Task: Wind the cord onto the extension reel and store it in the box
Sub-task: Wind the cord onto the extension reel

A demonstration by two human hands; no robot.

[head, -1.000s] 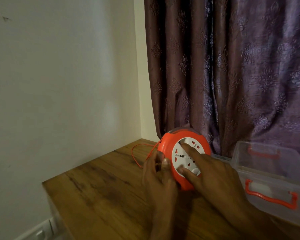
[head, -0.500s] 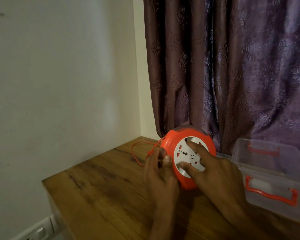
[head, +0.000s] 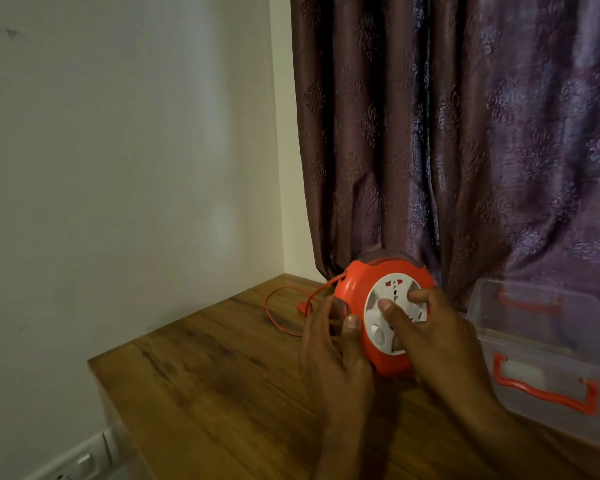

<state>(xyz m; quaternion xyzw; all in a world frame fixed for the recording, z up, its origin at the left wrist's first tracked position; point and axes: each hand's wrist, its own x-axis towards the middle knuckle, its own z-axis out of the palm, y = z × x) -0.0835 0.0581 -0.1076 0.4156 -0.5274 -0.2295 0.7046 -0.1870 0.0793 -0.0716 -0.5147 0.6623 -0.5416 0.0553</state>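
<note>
The extension reel [head: 383, 315] stands on edge on the table [head: 222, 393], just left of the box [head: 548, 344]. The left hand [head: 333, 344] grips its rim; the right hand [head: 426, 334] presses curled fingertips into the white hub. Turn the hub steadily, guiding the slack cord [head: 284, 306], left of the reel, in without kinks.

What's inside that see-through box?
The box looks empty: through its clear walls only its orange handles and the table show. The right hand covers its near left corner, so that bit cannot be seen.
</note>
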